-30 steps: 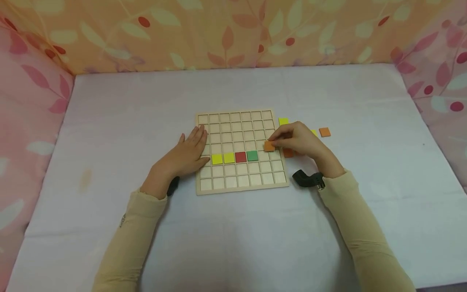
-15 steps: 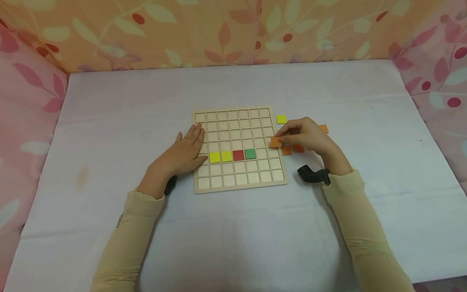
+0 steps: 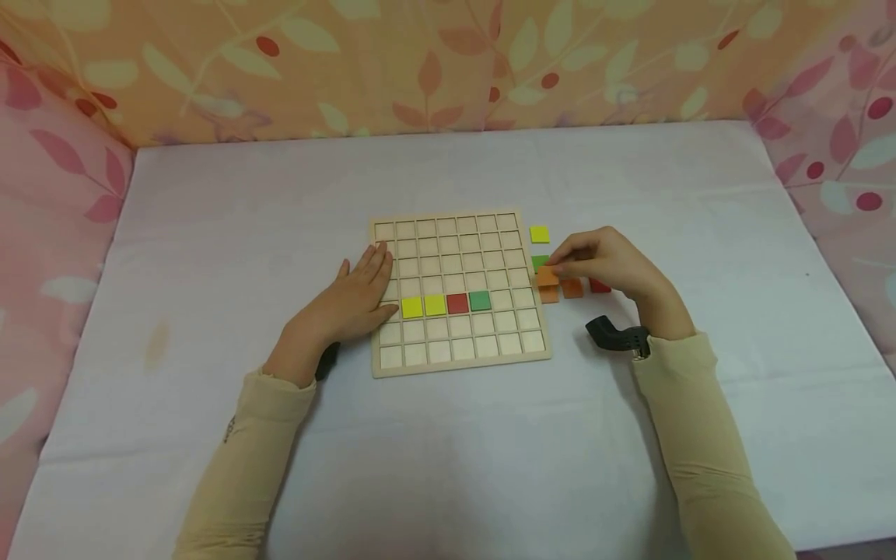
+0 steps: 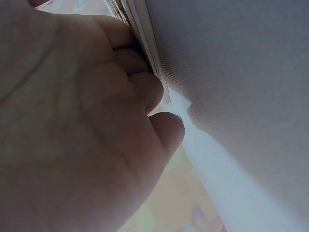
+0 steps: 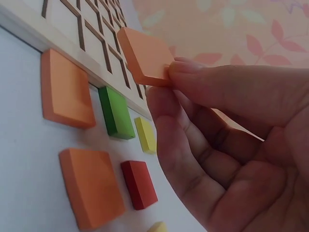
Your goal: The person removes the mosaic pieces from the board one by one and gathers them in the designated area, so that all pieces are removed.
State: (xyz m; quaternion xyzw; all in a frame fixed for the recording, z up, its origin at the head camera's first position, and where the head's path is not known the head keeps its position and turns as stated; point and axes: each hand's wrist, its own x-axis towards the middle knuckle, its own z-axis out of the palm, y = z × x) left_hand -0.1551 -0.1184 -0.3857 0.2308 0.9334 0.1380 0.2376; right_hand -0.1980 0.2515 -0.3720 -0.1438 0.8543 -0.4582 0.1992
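Observation:
A wooden grid board point(image 3: 462, 360) lies mid-table, with two yellow tiles point(image 3: 411, 307), a red tile point(image 3: 457, 303) and a green tile point(image 3: 479, 300) side by side in one row. My left hand point(image 3: 350, 299) rests its extended fingers on the board's left edge; the left wrist view shows those fingers point(image 4: 147, 89) against the board's side. Thumb and index finger of my right hand point(image 3: 605, 260) pinch an orange tile point(image 5: 145, 55) by its edge, raised above the table just right of the board. In the head view it overlaps another orange tile point(image 3: 549, 295) lying below.
Loose tiles lie right of the board: a yellow one point(image 3: 539, 234), a green one point(image 5: 117, 113), another orange one point(image 5: 91, 188) and a red one point(image 5: 139, 183). A black wrist-worn device point(image 3: 616, 334) juts from the right wrist. Patterned cloth walls point(image 3: 448, 70) border the table.
My right hand has carried the orange tile rightward, from over the board's right columns to beyond its right edge. The left hand stays at the board's left edge.

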